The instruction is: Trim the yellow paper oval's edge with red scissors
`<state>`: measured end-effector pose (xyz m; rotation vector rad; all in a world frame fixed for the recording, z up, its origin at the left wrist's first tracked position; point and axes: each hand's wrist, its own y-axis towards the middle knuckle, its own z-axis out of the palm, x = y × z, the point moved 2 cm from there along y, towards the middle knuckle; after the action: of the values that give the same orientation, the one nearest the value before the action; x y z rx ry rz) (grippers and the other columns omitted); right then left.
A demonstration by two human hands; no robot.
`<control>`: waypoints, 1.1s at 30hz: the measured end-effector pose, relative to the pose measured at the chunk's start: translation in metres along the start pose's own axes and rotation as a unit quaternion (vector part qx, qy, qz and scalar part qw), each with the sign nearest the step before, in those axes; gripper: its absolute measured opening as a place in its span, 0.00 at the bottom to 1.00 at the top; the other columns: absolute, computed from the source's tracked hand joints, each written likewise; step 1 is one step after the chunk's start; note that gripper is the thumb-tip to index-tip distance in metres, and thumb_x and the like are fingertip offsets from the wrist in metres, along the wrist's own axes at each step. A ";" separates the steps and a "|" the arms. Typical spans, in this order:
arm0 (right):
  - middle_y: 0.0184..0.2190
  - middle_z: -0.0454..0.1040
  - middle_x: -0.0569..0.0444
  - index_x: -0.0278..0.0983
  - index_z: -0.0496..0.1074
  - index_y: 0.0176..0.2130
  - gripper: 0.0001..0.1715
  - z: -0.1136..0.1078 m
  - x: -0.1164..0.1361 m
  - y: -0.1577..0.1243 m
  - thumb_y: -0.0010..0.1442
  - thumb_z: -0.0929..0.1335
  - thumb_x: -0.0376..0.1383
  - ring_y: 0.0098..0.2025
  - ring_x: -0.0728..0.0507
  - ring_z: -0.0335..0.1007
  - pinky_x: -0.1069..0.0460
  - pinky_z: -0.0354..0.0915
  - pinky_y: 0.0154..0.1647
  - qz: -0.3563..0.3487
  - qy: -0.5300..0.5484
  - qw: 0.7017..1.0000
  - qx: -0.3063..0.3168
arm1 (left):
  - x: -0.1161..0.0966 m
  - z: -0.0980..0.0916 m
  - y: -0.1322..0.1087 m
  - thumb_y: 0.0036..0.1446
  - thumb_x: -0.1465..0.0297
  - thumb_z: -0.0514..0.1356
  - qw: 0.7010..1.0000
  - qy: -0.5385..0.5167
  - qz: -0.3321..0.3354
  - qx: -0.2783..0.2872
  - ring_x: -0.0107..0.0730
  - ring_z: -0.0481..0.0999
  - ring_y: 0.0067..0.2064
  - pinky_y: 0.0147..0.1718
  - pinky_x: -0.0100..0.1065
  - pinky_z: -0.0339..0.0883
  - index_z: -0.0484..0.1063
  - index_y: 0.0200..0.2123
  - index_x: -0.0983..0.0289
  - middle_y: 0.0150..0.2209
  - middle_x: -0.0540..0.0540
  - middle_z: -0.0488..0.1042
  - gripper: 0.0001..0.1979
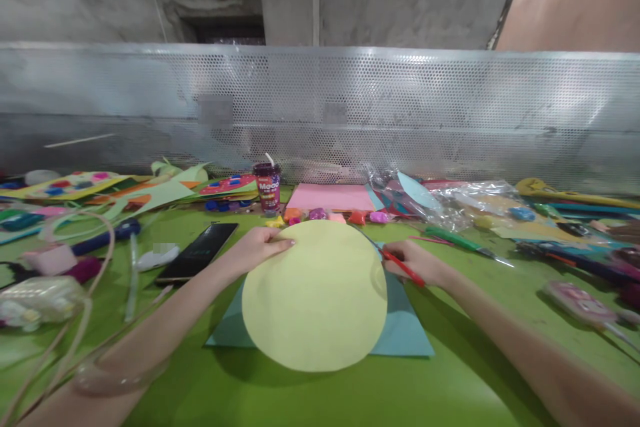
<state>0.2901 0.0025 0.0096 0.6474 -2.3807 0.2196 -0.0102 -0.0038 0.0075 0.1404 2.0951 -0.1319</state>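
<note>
A large yellow paper circle point(315, 297) lies on a light blue sheet point(403, 333) on the green table. My left hand point(257, 247) rests on the circle's far left edge, fingers pressed flat on the paper. My right hand point(415, 263) sits at the circle's right edge, closed round a thin red pen point(400, 267) whose tip touches the circle's rim.
A black phone point(197, 252) lies left of the circle. Behind stand a dark cup point(268, 187), a pink paper stack point(330, 198) and small clay lumps point(350, 217). Craft scraps, plastic bags and tools crowd both sides. A perforated metal wall point(400, 107) runs along the back.
</note>
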 end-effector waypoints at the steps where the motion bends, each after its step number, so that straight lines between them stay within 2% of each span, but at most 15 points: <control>1: 0.15 0.62 0.59 0.34 0.62 0.22 0.08 0.000 0.000 0.000 0.47 0.60 0.35 0.19 0.51 0.57 0.56 0.49 0.19 0.000 0.000 1.000 0.002 | -0.001 0.000 -0.001 0.42 0.55 0.58 1.000 0.005 -0.001 -0.003 0.40 0.75 0.31 0.27 0.32 0.65 0.74 0.32 0.65 0.29 0.55 0.77 0.20; 33: 0.15 0.62 0.59 0.33 0.63 0.23 0.07 0.001 0.002 0.000 0.47 0.59 0.35 0.19 0.52 0.56 0.57 0.48 0.18 0.007 -0.011 1.000 0.004 | -0.002 0.000 -0.003 0.43 0.55 0.58 1.000 -0.001 0.000 0.010 0.40 0.75 0.30 0.26 0.33 0.65 0.73 0.32 0.65 0.29 0.56 0.76 0.20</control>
<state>0.2886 0.0011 0.0106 0.6399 -2.4071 0.2303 -0.0091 -0.0070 0.0096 0.1515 2.0927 -0.1533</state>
